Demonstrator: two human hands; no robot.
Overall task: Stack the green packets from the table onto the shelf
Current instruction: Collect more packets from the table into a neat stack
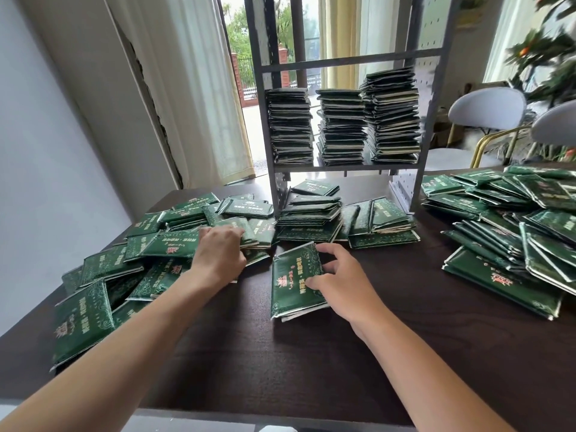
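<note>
Green packets lie scattered over the dark table (311,369). A small stack of packets (291,285) lies in front of me, and my right hand (339,283) grips its right side, thumb on top. My left hand (219,255) reaches into the left heap (124,269), its fingers curled on a packet (246,230) there. The grey metal shelf (343,168) stands at the table's back and carries three tall stacks of packets (339,126). More packets (314,216) lie under the shelf.
Another large heap of packets (514,222) covers the right side of the table. White chairs with gold legs (486,120) and a plant (548,57) stand behind it. A curtain and an open door are behind the shelf.
</note>
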